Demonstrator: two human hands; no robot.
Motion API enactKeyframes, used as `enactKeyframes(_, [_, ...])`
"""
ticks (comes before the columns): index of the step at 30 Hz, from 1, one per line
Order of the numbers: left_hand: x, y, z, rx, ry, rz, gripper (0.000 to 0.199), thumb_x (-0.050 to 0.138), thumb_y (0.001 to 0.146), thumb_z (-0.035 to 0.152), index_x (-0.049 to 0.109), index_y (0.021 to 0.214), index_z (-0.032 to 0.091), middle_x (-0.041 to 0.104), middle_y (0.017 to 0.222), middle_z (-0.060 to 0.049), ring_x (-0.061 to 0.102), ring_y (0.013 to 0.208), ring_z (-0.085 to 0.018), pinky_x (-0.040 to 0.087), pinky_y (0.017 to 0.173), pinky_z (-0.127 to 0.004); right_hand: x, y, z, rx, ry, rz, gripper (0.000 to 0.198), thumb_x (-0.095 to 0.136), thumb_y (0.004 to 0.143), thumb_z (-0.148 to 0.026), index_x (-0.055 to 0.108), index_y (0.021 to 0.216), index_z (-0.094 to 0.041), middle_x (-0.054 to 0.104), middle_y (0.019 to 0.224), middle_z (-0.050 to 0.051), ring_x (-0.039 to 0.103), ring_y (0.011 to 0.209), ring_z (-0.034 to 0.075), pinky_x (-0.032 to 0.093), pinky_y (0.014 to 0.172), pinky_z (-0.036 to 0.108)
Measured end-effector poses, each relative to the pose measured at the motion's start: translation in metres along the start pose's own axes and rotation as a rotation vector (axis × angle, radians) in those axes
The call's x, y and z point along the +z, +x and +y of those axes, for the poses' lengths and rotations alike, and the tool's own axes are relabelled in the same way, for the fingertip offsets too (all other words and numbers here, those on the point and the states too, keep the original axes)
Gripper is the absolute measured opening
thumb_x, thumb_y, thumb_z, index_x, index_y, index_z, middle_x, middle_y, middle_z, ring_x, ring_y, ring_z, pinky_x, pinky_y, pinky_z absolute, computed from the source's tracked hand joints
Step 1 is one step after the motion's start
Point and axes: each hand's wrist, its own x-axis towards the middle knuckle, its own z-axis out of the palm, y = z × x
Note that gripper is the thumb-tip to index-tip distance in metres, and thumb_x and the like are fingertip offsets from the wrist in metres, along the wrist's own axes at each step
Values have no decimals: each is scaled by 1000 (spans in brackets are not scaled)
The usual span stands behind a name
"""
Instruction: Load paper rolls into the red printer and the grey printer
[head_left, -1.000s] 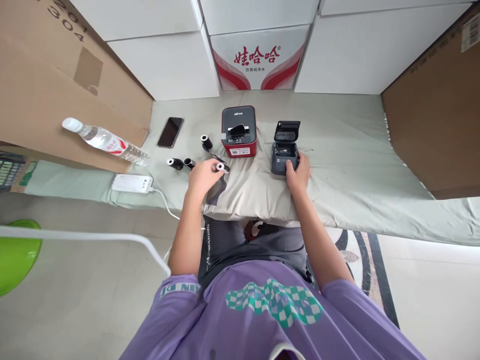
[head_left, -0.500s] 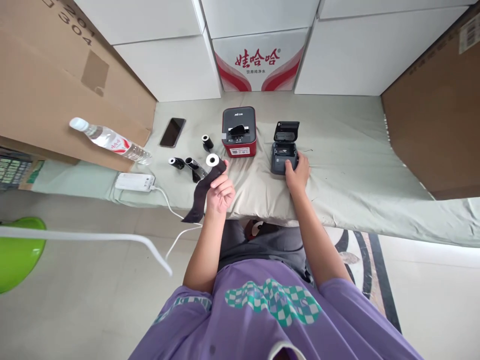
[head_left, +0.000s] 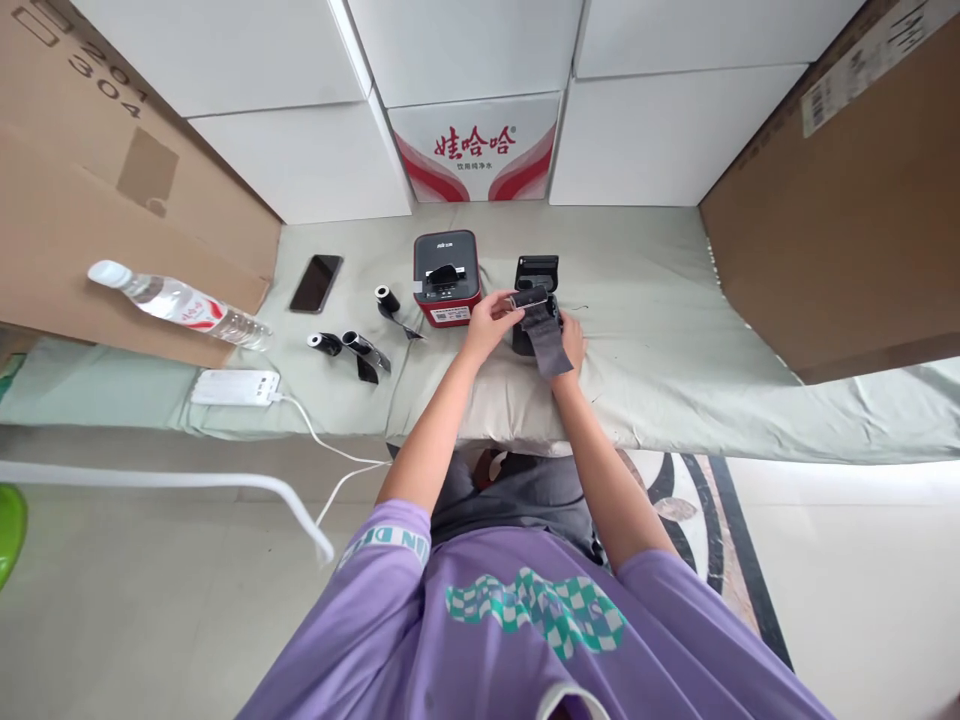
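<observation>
The left hand (head_left: 491, 318) pinches a dark paper roll (head_left: 529, 298) over the black printer (head_left: 534, 290); the right hand (head_left: 571, 338), half hidden behind the trailing strip, has a grip I cannot make out.

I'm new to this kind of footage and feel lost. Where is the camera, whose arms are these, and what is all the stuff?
The camera sits on the person's head, looking down past a purple shirt at their own arms. The left hand holds a dark paper roll over a small black printer with its lid open; the right hand steadies the printer. On the green cloth also lie a red printer, spare rolls, a phone, a water bottle and a power strip.
</observation>
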Motion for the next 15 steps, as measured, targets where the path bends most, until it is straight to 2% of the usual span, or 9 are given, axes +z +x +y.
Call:
enactKeyframes(2, [9, 17, 2, 87, 270, -32, 39, 69, 85, 16, 71, 124, 17, 74, 109, -8, 68, 100, -20, 53, 88, -31, -2, -1, -1, -11, 21, 9, 51, 52, 94, -40, 56, 139, -16, 64, 137, 19, 57, 129, 36, 38, 112, 58])
enactKeyframes(4, [14, 26, 6, 134, 542, -59, 38, 69, 86, 19, 75, 123, 20, 70, 119, -9, 67, 107, -23, 53, 90, -32, -3, -5, -1, -67, 65, 42, 51, 54, 92, -40, 58, 137, -15, 66, 135, 19, 58, 127, 35, 39, 112, 55])
enactKeyframes(7, [17, 28, 14, 89, 831, -51, 39, 69, 90, 28, 75, 128, 26, 61, 130, -9, 66, 113, -25, 53, 90, -33, -4, -10, 0, -106, 124, 80, 52, 55, 89, -41, 60, 134, -16, 67, 132, 19, 59, 125, 35, 41, 110, 53])
enactKeyframes(10, [16, 28, 20, 76, 920, -77, 46, 70, 91, 33, 70, 137, 28, 60, 130, -10, 67, 112, -27, 53, 88, -34, -5, -12, 1, -102, 137, 76, 53, 53, 89, -42, 59, 135, -17, 67, 133, 19, 57, 127, 36, 40, 111, 55])
enactKeyframes(15, [13, 28, 24, 158, 890, -129, 33, 70, 92, 29, 75, 125, 24, 68, 124, -8, 67, 111, -27, 51, 91, -35, -6, -11, -2, -78, 134, 57, 54, 54, 87, -41, 59, 135, -16, 66, 132, 19, 58, 125, 35, 39, 111, 54])
